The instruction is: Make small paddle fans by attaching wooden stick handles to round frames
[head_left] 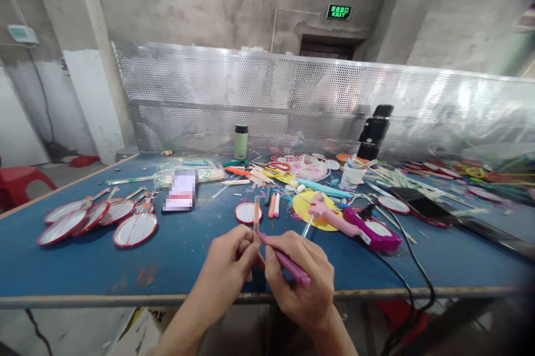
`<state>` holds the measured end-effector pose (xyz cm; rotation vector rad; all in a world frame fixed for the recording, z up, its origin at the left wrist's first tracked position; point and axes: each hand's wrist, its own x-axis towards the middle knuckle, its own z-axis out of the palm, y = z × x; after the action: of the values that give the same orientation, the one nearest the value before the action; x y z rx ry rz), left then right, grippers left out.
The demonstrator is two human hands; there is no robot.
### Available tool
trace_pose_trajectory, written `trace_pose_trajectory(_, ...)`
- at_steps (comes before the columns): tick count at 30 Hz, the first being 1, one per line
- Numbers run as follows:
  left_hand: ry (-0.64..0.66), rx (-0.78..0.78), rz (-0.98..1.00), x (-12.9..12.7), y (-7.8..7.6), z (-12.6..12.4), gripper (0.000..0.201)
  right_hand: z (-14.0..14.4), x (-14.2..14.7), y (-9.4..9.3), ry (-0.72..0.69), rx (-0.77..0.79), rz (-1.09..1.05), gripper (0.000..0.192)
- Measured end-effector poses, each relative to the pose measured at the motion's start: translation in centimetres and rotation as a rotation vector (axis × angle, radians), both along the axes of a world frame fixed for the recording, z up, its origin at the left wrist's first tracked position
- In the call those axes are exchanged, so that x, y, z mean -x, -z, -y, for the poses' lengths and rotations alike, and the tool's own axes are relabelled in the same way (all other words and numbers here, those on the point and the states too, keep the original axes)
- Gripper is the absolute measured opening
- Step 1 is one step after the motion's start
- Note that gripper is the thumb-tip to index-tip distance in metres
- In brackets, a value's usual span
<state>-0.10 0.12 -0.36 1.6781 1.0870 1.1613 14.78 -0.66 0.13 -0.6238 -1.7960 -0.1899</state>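
Note:
My left hand (232,264) pinches a thin wooden stick (256,212) that stands upright over the near edge of the blue table (184,255). My right hand (303,281) grips a purple pen (288,264), its tip touching the lower part of the stick between my fingers. Both hands meet just above the table's front edge. A small red-rimmed white disc (247,213) lies just beyond the stick.
Several red-rimmed round fans (100,219) lie at the left. A pink and purple glue gun (355,225) with a black cable (412,267) rests at the right. Markers, sticks, a white cup (352,175), a green bottle (241,141) and a perforated metal screen (292,100) stand behind.

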Motion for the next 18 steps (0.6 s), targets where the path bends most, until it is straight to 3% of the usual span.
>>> trace_pose_trajectory(18,-0.001,-0.018,0.002,0.06,0.03,0.12,0.030,-0.18,-0.06,0.24,0.053,-0.007,-0.035,0.014)
